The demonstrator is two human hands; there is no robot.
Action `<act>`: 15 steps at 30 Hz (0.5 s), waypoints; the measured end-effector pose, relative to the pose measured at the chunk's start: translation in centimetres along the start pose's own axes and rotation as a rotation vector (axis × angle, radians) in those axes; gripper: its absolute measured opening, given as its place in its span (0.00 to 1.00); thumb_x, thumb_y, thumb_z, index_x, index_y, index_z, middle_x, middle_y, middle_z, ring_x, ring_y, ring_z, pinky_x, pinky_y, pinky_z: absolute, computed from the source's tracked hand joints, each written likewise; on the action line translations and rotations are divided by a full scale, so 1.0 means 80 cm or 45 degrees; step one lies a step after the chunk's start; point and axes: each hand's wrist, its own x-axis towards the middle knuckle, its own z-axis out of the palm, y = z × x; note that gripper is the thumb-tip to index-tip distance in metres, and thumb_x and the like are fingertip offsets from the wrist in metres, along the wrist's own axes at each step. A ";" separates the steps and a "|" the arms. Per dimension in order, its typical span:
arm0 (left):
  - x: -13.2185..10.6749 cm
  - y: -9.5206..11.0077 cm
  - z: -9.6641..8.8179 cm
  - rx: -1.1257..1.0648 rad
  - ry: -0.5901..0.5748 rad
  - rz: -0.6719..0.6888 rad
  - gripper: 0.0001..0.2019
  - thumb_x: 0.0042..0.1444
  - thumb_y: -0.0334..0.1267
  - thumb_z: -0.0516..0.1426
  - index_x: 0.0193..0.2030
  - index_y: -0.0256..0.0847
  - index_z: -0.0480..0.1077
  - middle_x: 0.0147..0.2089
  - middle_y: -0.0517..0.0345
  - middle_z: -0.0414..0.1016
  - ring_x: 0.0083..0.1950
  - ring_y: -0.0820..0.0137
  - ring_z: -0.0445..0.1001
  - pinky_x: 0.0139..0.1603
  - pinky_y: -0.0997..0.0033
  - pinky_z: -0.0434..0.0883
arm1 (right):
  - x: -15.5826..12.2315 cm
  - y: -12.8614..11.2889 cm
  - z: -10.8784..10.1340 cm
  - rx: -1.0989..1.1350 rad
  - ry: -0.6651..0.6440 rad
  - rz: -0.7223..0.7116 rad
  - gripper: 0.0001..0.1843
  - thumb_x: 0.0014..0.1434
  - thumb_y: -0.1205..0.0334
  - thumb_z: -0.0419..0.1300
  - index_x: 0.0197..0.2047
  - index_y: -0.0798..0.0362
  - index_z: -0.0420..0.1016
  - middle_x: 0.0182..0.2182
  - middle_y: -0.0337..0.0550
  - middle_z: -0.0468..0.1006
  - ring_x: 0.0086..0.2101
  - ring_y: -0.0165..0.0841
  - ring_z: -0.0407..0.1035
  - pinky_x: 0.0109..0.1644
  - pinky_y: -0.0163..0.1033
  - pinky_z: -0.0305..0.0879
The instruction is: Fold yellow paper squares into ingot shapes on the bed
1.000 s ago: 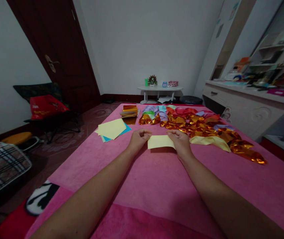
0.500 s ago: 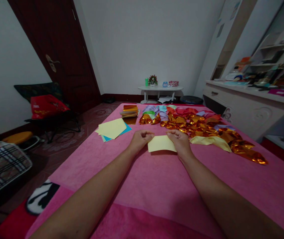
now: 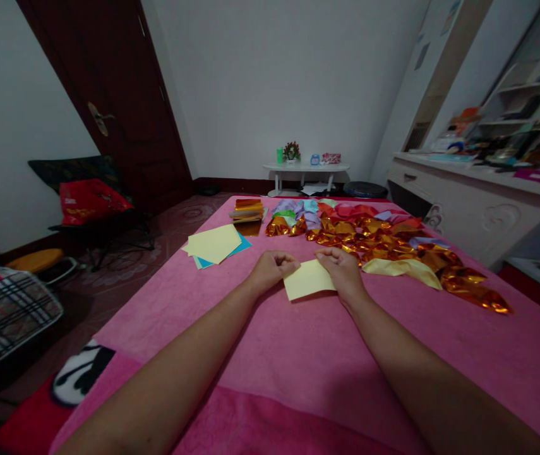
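Observation:
Between my two hands is a pale yellow sheet of paper, tilted down toward its left corner just above the pink cloth. My left hand pinches its upper left corner with thumb and fingers. At the right edge, my right hand grips the sheet, thumb on top. Yellow and blue paper sheets lie overlapping to the left of my hands. Beyond them sits a stack of gold and orange foil sheets. On the right, crumpled gold foil pieces lie near a twisted yellow paper.
The pink cloth covers the surface under my arms. Farther off, a white side table holds small items. A cluttered white counter stands at right. A chair with a red bag is at left, near a dark door.
The yellow sheet has tilted, its left lower corner dropping. My left hand has shifted slightly right along its upper edge, while my right hand stays nearly in place.

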 end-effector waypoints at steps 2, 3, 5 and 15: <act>0.000 -0.001 0.000 0.005 -0.001 0.003 0.17 0.45 0.47 0.63 0.31 0.32 0.75 0.24 0.57 0.73 0.22 0.77 0.65 0.24 0.77 0.59 | 0.000 -0.001 0.000 -0.003 -0.005 -0.004 0.13 0.44 0.52 0.66 0.30 0.52 0.75 0.20 0.38 0.76 0.19 0.33 0.66 0.23 0.36 0.57; 0.001 -0.002 0.000 0.005 -0.001 0.004 0.17 0.45 0.47 0.63 0.31 0.32 0.75 0.25 0.57 0.73 0.23 0.77 0.65 0.25 0.77 0.60 | 0.000 -0.001 0.000 -0.006 -0.006 -0.006 0.13 0.44 0.52 0.66 0.30 0.52 0.75 0.20 0.37 0.76 0.19 0.33 0.66 0.23 0.36 0.57; 0.002 -0.004 0.000 0.003 0.001 0.006 0.16 0.45 0.47 0.63 0.31 0.32 0.75 0.26 0.57 0.74 0.23 0.76 0.66 0.25 0.77 0.61 | 0.000 0.000 -0.001 -0.013 -0.003 -0.013 0.12 0.44 0.52 0.66 0.29 0.52 0.75 0.20 0.37 0.76 0.19 0.32 0.66 0.24 0.36 0.57; 0.002 -0.007 0.001 0.001 0.003 0.008 0.16 0.46 0.46 0.63 0.31 0.32 0.75 0.27 0.54 0.75 0.24 0.76 0.67 0.26 0.77 0.62 | 0.004 0.006 -0.004 -0.041 0.003 -0.037 0.12 0.46 0.53 0.65 0.30 0.52 0.75 0.21 0.37 0.76 0.20 0.32 0.66 0.24 0.35 0.57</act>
